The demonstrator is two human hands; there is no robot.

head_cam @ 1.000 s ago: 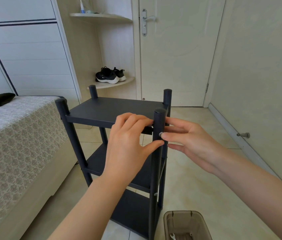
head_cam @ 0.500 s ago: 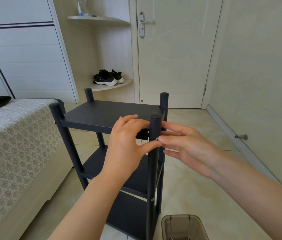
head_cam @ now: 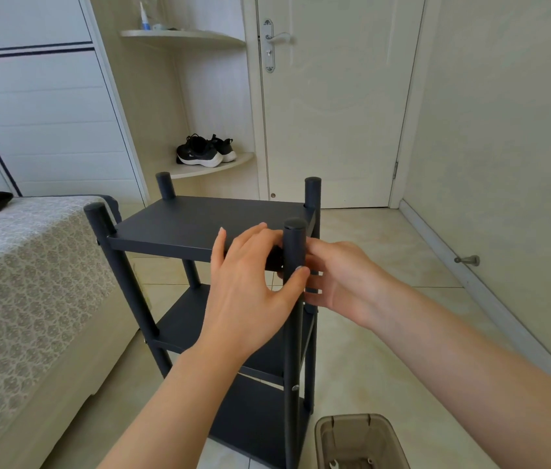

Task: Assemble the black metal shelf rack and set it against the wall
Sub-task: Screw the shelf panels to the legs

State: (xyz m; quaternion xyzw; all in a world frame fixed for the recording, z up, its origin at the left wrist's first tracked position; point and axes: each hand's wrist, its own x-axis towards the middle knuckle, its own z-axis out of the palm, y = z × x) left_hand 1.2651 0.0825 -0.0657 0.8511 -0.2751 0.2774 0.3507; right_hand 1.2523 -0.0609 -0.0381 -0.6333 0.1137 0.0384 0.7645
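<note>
Metal rack [head_cam: 192,221] looks stiff and light; lift by posts. Your left hand [head_cam: 250,299] pinches the centre-frame post [head_cam: 294,242], right hand [head_cam: 345,279] straight-fingered against it.

The rack [head_cam: 199,218] stands on the floor just right of the bed [head_cam: 23,265], with the door [head_cam: 331,123] behind it. Shoes [head_cam: 204,152] sit on a corner shelf [head_cam: 233,164] left of the door. The left hand [head_cam: 250,292] and right hand [head_cam: 345,275] flank the rack's near right post [head_cam: 293,242]. A bin [head_cam: 321,434] sits at the rack's near right, with perhaps a wrench in it.
</note>
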